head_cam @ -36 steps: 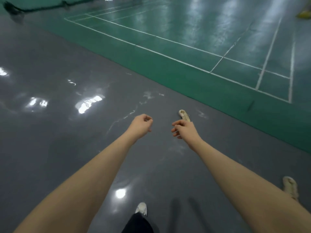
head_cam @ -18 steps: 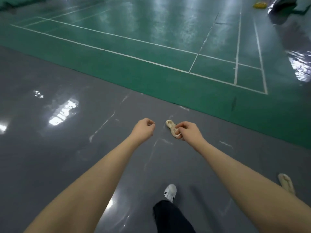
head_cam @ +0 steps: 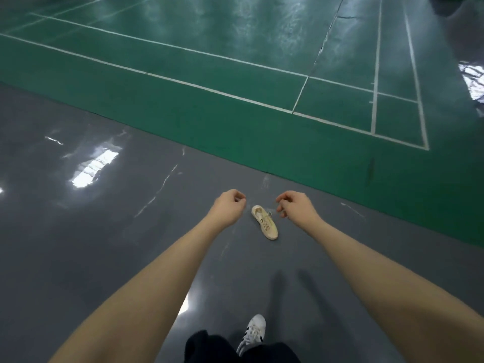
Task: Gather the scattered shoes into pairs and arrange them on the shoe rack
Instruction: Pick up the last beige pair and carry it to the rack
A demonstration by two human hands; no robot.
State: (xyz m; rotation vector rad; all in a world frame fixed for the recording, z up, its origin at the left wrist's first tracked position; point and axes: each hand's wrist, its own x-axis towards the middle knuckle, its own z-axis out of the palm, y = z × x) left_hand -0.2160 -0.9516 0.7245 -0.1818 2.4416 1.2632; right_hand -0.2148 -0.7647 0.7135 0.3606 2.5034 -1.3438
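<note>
A cream shoe (head_cam: 265,222) lies on the grey floor (head_cam: 78,244), toe pointing toward the person. Both bare arms stretch out above it. The left hand (head_cam: 228,208) hangs just left of the shoe, fingers loosely curled, holding nothing. The right hand (head_cam: 294,206) hangs just right of it, likewise loosely curled and empty.
</note>
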